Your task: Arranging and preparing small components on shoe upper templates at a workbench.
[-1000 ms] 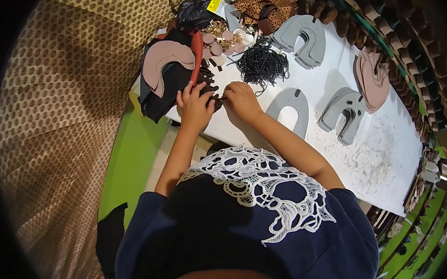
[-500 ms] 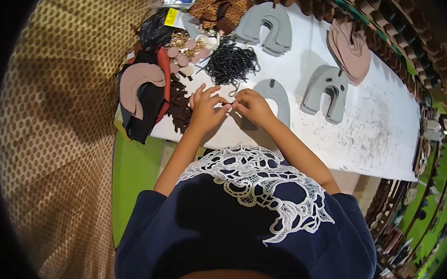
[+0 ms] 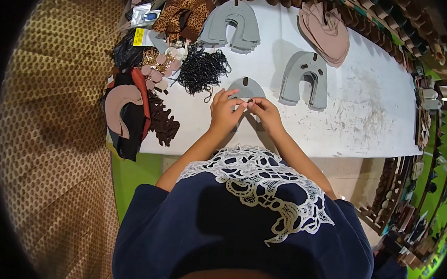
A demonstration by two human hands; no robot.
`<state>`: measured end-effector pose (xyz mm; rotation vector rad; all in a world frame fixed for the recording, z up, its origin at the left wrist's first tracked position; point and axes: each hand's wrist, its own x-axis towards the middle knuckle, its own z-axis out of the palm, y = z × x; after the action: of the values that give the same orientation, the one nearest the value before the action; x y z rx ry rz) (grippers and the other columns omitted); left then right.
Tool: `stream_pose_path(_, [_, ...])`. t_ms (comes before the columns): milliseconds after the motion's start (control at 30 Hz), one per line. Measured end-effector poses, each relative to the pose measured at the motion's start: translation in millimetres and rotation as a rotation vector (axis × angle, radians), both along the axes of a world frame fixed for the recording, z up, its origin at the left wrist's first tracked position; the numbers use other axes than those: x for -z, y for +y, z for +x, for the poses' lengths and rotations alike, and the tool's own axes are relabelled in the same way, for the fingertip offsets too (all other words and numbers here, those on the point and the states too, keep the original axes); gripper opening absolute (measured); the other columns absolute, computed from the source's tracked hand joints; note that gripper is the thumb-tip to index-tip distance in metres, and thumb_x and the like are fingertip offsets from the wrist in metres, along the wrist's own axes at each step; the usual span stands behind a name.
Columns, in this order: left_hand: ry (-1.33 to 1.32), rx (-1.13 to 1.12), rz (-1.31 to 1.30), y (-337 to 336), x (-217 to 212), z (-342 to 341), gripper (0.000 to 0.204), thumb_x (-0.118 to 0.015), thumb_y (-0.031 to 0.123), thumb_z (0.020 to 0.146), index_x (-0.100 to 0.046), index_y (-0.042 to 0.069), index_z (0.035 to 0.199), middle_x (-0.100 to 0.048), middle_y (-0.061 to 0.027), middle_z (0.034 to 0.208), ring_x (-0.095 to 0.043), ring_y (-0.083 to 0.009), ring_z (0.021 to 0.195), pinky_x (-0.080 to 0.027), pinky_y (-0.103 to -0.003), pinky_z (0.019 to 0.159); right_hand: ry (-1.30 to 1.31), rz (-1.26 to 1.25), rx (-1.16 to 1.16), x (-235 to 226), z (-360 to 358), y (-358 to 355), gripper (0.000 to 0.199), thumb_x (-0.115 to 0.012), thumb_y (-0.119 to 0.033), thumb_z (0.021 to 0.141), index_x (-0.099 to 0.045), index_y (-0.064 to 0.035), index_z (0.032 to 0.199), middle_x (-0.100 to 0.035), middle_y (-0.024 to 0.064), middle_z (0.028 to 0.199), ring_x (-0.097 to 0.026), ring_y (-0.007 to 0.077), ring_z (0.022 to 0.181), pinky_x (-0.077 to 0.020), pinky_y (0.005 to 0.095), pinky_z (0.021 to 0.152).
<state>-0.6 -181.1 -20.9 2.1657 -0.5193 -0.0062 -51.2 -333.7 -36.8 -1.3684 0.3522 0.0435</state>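
Note:
Over a white-covered table, my left hand [image 3: 224, 112] and my right hand [image 3: 269, 115] meet at their fingertips. Both are closed in a pinch on a small dark piece [image 3: 249, 102], too small to tell its kind. Right behind and beneath them lies a grey U-shaped cut piece [image 3: 254, 86] with a dark brown tab at its top; the hands hide much of its lower part. Left of it sits a heap of black beaded strands [image 3: 203, 71]. Dark brown strips [image 3: 163, 120] lie piled farther left, near the front edge.
Stacks of grey U-shaped pieces stand at the back [image 3: 233, 25] and right [image 3: 305, 80]. Pink pieces lie in a stack [image 3: 326, 36] at the back right and another [image 3: 122, 110] at the left edge. Leopard-print material [image 3: 184, 17] sits back left. Shelves of footwear [image 3: 399, 30] line the right.
My hands have moved right, from beside the grey U-shaped piece to in front of it, still pinching together. The whole view has shifted as well.

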Motion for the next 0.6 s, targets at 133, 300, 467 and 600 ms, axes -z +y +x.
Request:
stream_pose_path(133, [0.020,0.043,0.211,-5,-1,-5,0.017,-0.065,0.029,0.077,-0.071,0.019,0.090,-0.054,-0.0035,0.122,-0.036,-0.0373,0.122,-0.027,-0.048,0.100,0.019,-0.149,0.020,-1,7,-10,0.017,-0.063,-0.016,0.082,-0.063,-0.0005,0.090,-0.063,0.0051,0.080,-0.060,0.0139,0.075,-0.0482,0.0269,0.067])
stream_pose_path(300, [-0.029,0.026,0.302,-3,6,2,0.022,-0.065,0.029,0.076,-0.069,0.019,0.095,-0.048,-0.0051,0.128,-0.032,-0.0366,0.125,-0.023,-0.052,0.100,0.077,-0.876,-0.099,-30,26,-16,0.019,-0.062,-0.021,0.076,-0.065,-0.0044,0.085,-0.064,0.0122,0.071,-0.063,0.0263,0.067,-0.0497,0.0350,0.063])
stream_pose_path(467, [-0.114,-0.003,0.375,-7,3,14,0.027,-0.066,0.026,0.073,-0.068,0.016,0.098,-0.049,-0.0090,0.127,-0.034,-0.0358,0.124,-0.025,-0.049,0.099,0.016,-1.124,-0.161,-24,38,-19,0.014,-0.057,-0.017,0.076,-0.065,-0.0071,0.083,-0.064,0.0129,0.077,-0.062,0.0305,0.072,-0.0497,0.0417,0.065])
stream_pose_path(600, [-0.215,0.004,0.451,-8,10,22,0.045,-0.065,0.030,0.074,-0.060,0.010,0.114,-0.042,-0.0145,0.133,-0.031,-0.0369,0.125,-0.023,-0.051,0.099,-0.026,-1.241,-0.159,-24,39,-13,0.012,-0.058,-0.016,0.075,-0.065,-0.0080,0.081,-0.063,0.0119,0.079,-0.061,0.0307,0.073,-0.0497,0.0415,0.066])
